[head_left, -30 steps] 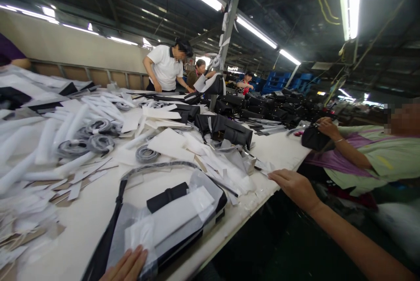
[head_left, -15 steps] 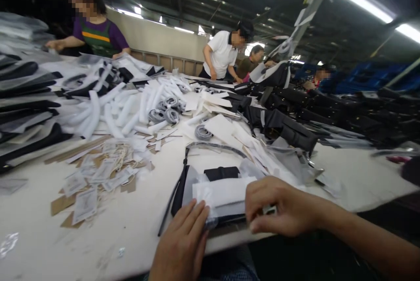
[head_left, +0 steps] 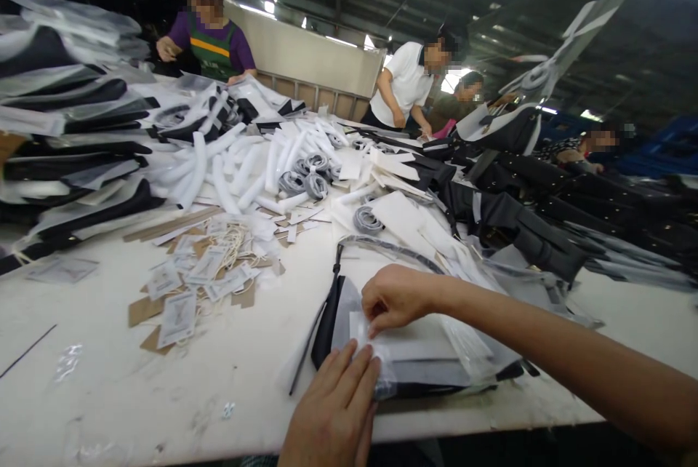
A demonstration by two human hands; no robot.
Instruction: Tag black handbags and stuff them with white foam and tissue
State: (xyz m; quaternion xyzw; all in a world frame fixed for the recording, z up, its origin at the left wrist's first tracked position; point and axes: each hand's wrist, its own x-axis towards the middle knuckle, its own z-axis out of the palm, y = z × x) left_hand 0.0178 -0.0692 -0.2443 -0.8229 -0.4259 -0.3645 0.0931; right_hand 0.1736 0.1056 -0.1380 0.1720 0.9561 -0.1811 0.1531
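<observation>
A black bag [head_left: 329,325] lies on the table in front of me, its strap looped behind it and a thin cord along its left side. Over its front are a pale sheet [head_left: 422,342] and clear plastic film [head_left: 388,371]. My left hand [head_left: 337,401] rests flat on the bag's near left part, fingers stretched out over the film. Just above those fingertips is my right hand [head_left: 397,301], closed with the thumb against curled fingers. What it pinches is hidden. My right forearm crosses over the bag and covers part of it.
Left of the bag lies a heap of tags [head_left: 188,281] with strings. Behind are white foam strips [head_left: 234,169], grey coils [head_left: 305,177] and pale sheets [head_left: 406,223]. Wrapped black bags [head_left: 81,136] are stacked at left; black bags [head_left: 502,216] pile up at right. Several people stand across the table.
My right hand has moved left across the bag, from its right end to beside my left fingertips. My left hand stays on the bag. The view has turned slightly left.
</observation>
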